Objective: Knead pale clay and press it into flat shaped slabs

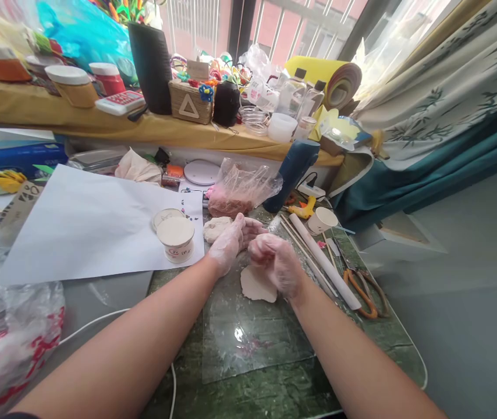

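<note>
White powder coats both hands. My left hand (232, 240) is open, its fingers stretched out and its palm turned toward the other hand, near a lump of pale clay (216, 229). Close beside it, my right hand (280, 263) is closed, with the fingers curled in and slightly blurred; what they hold, if anything, is hidden. Partly under the right hand lies a flat, uneven sheet of pale clay (257, 285) on a clear plastic sheet (252, 337). Left of the hands, a lidded paper cup (176, 240) stands on white paper (87, 221).
Right of the hands lie a white rolling rod (325, 262), thin sticks, orange-handled scissors (362, 294), a paper cup (322, 220) and a yellow glue gun (303, 208). Behind are a bagged brown block (231, 203) and a dark blue bottle (292, 174). A crowded sill (231, 137) runs behind.
</note>
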The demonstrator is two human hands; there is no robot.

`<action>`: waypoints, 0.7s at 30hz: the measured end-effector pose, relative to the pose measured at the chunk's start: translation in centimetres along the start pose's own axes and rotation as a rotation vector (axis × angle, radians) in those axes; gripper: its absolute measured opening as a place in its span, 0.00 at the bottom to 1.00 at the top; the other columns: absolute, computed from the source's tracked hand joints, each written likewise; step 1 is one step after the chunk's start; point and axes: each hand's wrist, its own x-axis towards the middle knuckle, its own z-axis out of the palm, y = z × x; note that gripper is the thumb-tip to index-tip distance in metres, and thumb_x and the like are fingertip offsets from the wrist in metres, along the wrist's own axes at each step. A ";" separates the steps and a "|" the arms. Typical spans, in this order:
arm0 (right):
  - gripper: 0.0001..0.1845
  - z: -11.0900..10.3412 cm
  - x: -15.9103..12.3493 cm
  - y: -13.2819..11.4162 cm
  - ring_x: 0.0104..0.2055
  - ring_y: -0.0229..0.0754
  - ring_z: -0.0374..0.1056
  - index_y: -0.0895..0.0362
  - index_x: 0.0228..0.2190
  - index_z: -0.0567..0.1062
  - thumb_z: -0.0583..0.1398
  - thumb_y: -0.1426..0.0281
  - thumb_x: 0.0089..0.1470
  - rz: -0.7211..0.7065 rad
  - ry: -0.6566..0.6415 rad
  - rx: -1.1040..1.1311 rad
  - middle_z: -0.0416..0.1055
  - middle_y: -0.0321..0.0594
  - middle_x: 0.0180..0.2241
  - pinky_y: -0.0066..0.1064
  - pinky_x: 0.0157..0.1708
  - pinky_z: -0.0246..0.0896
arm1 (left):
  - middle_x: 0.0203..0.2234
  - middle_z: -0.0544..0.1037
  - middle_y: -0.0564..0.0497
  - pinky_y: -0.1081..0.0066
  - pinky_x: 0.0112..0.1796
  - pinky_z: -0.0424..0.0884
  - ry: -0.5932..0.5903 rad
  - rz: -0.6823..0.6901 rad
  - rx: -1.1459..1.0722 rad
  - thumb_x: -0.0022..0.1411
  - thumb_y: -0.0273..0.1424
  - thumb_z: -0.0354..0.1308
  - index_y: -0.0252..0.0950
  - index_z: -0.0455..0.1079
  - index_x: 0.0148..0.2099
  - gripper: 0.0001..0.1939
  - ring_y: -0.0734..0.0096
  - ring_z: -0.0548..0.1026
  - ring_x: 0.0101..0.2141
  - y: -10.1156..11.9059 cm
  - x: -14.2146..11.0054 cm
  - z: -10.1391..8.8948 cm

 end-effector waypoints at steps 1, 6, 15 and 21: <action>0.27 0.2 -0.1 0.3 0.20 0.32 0.39 0.53 0.14 0.56 0.64 0.55 0.48 0.004 0.016 -0.024 0.47 0.27 0.15 0.28 0.20 0.36 | 0.34 0.82 0.44 0.63 0.47 0.71 -0.002 -0.004 -0.008 0.63 0.58 0.54 0.34 0.75 0.38 0.30 0.60 0.79 0.40 0.0 0.0 0.0; 0.28 1.3 -0.2 1.2 0.17 0.31 0.39 0.53 0.12 0.57 0.64 0.56 0.51 0.070 0.064 -0.041 0.46 0.26 0.12 0.29 0.18 0.33 | 0.33 0.82 0.44 0.60 0.49 0.71 -0.019 -0.009 -0.039 0.63 0.60 0.52 0.34 0.75 0.38 0.31 0.60 0.79 0.39 0.2 0.0 0.0; 0.30 2.6 -1.7 0.3 0.16 0.30 0.39 0.52 0.11 0.54 0.65 0.56 0.48 0.098 -0.103 0.020 0.45 0.25 0.13 0.27 0.16 0.34 | 0.31 0.82 0.43 0.60 0.44 0.72 -0.042 -0.058 -0.030 0.63 0.63 0.46 0.34 0.75 0.35 0.36 0.60 0.80 0.34 0.4 0.2 -0.1; 0.31 2.2 -3.5 1.0 0.17 0.30 0.37 0.52 0.12 0.50 0.64 0.57 0.51 0.084 -0.126 0.091 0.43 0.26 0.14 0.27 0.17 0.35 | 0.32 0.83 0.42 0.61 0.44 0.71 -0.045 -0.027 0.019 0.64 0.62 0.45 0.34 0.75 0.36 0.36 0.60 0.80 0.35 0.3 0.0 0.1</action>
